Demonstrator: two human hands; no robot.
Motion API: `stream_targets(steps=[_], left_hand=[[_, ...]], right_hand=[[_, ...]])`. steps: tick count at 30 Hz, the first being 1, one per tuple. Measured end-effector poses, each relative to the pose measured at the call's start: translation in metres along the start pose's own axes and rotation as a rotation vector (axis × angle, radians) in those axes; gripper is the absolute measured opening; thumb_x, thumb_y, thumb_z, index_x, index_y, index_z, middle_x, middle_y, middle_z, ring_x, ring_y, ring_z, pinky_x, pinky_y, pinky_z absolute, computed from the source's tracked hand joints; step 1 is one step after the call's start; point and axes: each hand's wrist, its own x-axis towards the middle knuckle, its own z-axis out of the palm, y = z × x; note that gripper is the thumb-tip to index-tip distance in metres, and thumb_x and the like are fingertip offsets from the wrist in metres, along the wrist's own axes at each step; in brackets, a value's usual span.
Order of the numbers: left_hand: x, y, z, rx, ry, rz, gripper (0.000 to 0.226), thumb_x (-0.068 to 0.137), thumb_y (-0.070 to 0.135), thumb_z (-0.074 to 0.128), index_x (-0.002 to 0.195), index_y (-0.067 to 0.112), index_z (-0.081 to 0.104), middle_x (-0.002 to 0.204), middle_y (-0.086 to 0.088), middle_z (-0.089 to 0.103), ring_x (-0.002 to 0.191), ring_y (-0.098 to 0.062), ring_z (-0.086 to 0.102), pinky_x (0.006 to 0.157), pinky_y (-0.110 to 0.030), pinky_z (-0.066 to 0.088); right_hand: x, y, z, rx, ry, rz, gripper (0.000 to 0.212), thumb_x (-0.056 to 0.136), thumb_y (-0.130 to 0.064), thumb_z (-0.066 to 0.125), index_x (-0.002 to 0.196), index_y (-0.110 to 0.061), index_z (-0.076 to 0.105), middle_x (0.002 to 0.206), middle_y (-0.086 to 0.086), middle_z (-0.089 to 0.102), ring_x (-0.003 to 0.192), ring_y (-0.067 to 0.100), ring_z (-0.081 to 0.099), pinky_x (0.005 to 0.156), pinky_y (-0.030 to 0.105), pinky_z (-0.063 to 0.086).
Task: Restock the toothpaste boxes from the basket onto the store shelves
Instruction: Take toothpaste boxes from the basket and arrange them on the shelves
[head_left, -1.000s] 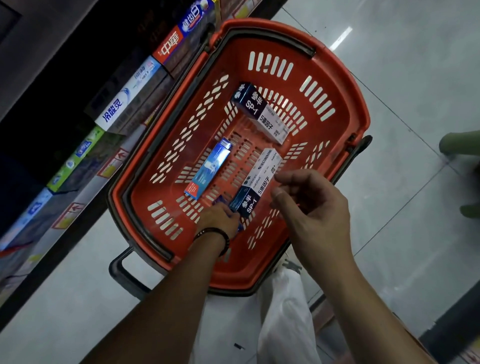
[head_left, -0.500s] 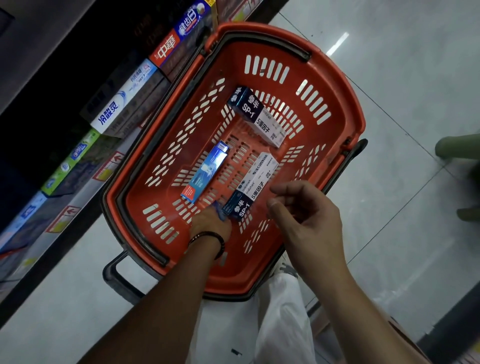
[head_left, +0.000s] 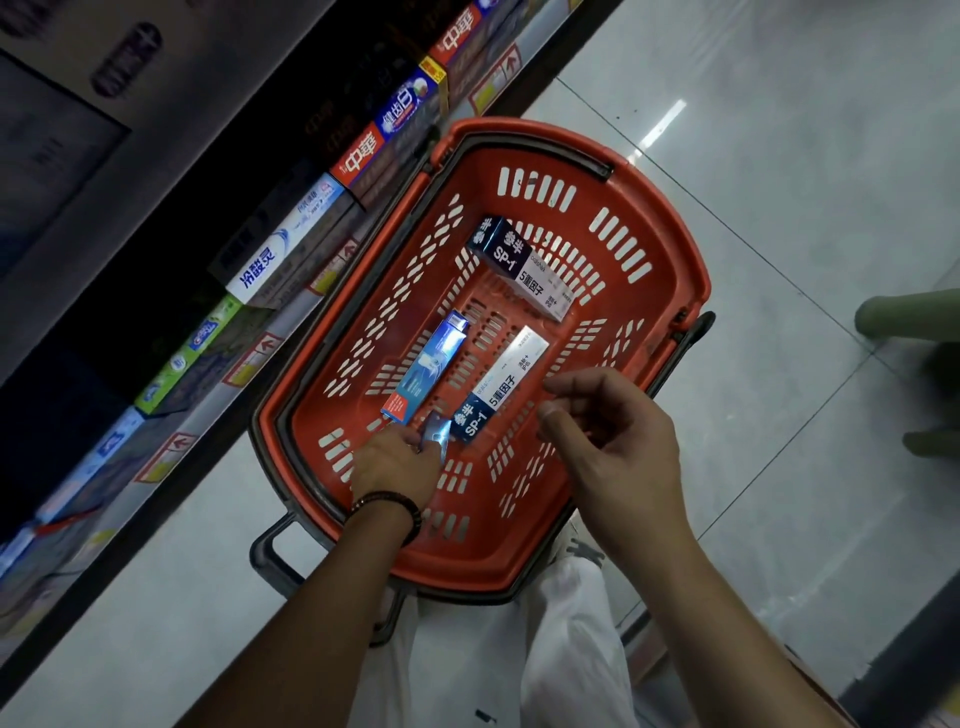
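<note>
A red plastic basket (head_left: 670, 260) stands on the floor beside the shelves. Inside lie a blue toothpaste box (head_left: 428, 366), a navy-and-white SP-1 box (head_left: 506, 382) and a second SP-1 box (head_left: 519, 265) further back. My left hand (head_left: 397, 465), with a bead bracelet at the wrist, is down in the basket and pinches the end of a small silvery-blue box (head_left: 436, 431) that it mostly hides. My right hand (head_left: 613, 441) hovers above the basket's right side, fingers loosely curled, holding nothing.
Store shelves (head_left: 291, 249) run along the left, stocked with toothpaste boxes in white, green, red and blue. The basket's black handle (head_left: 270, 556) sticks out toward me. My white trouser leg (head_left: 566, 639) is below the basket. Another person's shoe (head_left: 904, 314) is at the right edge.
My left hand has lifted the small box's end slightly from the basket floor. My right hand has stayed hovering at the right. The camera has tilted, bringing more of the shelf into view.
</note>
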Motion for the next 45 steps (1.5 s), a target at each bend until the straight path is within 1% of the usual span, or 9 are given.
stream_targets(steps=[4,8,13,20,25,31,37,41,45], left_hand=[[-0.021,0.008,-0.03,-0.043,0.042,0.022,0.02,0.097,0.038,0.068,0.1,0.019,0.074,0.08,0.005,0.064,0.062,0.0,0.048,0.053,-0.018,0.031],[-0.042,0.016,-0.061,-0.172,0.058,0.077,0.014,0.094,0.032,0.072,0.094,0.02,0.079,0.076,0.012,0.068,0.066,0.005,0.055,0.053,-0.006,0.036],[-0.062,0.034,-0.098,-0.28,0.083,0.175,0.009,0.093,0.029,0.074,0.091,0.024,0.08,0.085,0.015,0.073,0.081,-0.001,0.065,0.074,-0.02,0.047],[-0.097,0.058,-0.161,-0.397,0.135,0.242,0.008,0.098,0.029,0.071,0.098,0.032,0.078,0.083,0.015,0.075,0.08,0.007,0.068,0.07,-0.015,0.049],[-0.124,0.074,-0.2,-0.45,0.158,0.227,0.016,0.1,0.033,0.063,0.098,0.033,0.078,0.085,0.015,0.075,0.085,-0.006,0.07,0.075,-0.031,0.058],[-0.165,0.104,-0.247,-0.521,0.141,0.242,0.023,0.1,0.027,0.057,0.096,0.034,0.079,0.087,0.024,0.072,0.084,0.004,0.067,0.074,-0.027,0.056],[-0.213,0.126,-0.311,-0.64,0.109,0.29,0.033,0.084,0.044,0.049,0.087,0.04,0.082,0.091,0.018,0.079,0.093,-0.011,0.074,0.087,-0.045,0.062],[-0.243,0.14,-0.359,-0.746,0.041,0.312,0.028,0.093,0.039,0.056,0.096,0.032,0.083,0.099,0.004,0.081,0.098,-0.023,0.077,0.093,-0.057,0.061],[-0.279,0.154,-0.408,-0.782,0.092,0.355,0.033,0.106,0.019,0.052,0.096,0.023,0.083,0.096,0.003,0.081,0.092,-0.018,0.078,0.082,-0.043,0.064]], right_hand=[[-0.006,-0.016,0.0,-0.041,-0.01,-0.023,0.009,0.098,-0.018,0.074,0.101,-0.026,0.072,0.094,-0.006,0.075,0.094,0.019,0.074,0.08,0.032,0.066],[-0.017,-0.036,-0.006,0.0,0.031,-0.016,0.009,0.097,-0.027,0.071,0.105,-0.025,0.073,0.1,-0.01,0.076,0.1,0.015,0.075,0.081,0.034,0.066],[-0.025,-0.071,-0.011,0.006,0.034,-0.05,0.011,0.1,-0.015,0.07,0.099,-0.026,0.074,0.094,-0.004,0.075,0.096,0.022,0.075,0.082,0.046,0.067],[-0.041,-0.119,-0.029,0.033,0.071,-0.089,0.012,0.099,-0.012,0.072,0.098,-0.023,0.076,0.09,0.005,0.075,0.09,0.03,0.074,0.072,0.033,0.065],[-0.059,-0.157,-0.036,-0.03,0.035,-0.127,0.012,0.099,-0.01,0.07,0.099,-0.02,0.077,0.092,0.009,0.076,0.086,0.029,0.074,0.079,0.045,0.065],[-0.081,-0.203,-0.042,-0.027,-0.019,-0.176,0.015,0.099,-0.008,0.071,0.097,-0.022,0.076,0.091,0.009,0.075,0.088,0.031,0.075,0.084,0.059,0.063],[-0.1,-0.257,-0.044,-0.002,-0.001,-0.217,0.006,0.089,-0.026,0.076,0.093,-0.031,0.077,0.085,0.003,0.075,0.083,0.032,0.073,0.076,0.044,0.063],[-0.112,-0.296,-0.052,0.005,0.024,-0.232,0.013,0.096,-0.007,0.074,0.099,-0.02,0.076,0.087,0.008,0.075,0.076,0.02,0.068,0.065,0.027,0.058],[-0.127,-0.336,-0.059,-0.028,0.037,-0.258,0.016,0.097,-0.01,0.072,0.101,-0.025,0.074,0.091,0.004,0.074,0.077,0.011,0.067,0.06,0.025,0.057]])
